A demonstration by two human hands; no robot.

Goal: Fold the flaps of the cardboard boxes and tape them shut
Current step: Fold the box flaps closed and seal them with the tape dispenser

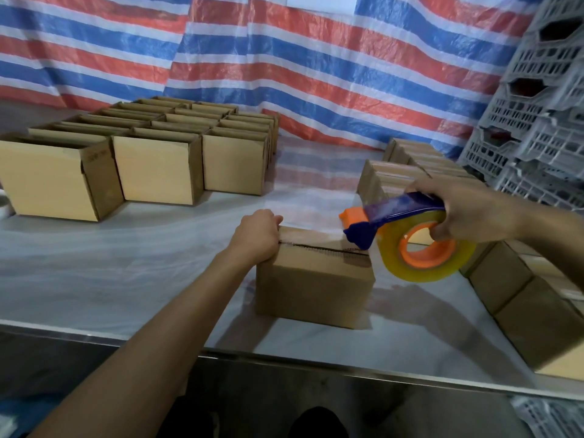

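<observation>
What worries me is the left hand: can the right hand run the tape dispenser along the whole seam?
Probably most of it. The right hand holds the tape dispenser at the right end of the seam; nothing lies on the box top, but the left hand covers the seam's left end.

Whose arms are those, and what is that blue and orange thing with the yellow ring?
They belong to a person wearing a camera on the head, so you see what that person sees, looking down. The left hand holds a cardboard box steady on the table. The right hand grips a tape dispenser; the yellow ring is its roll of tape, near the right end of the box's top seam. Open boxes wait at the left, closed boxes at the right.
</observation>
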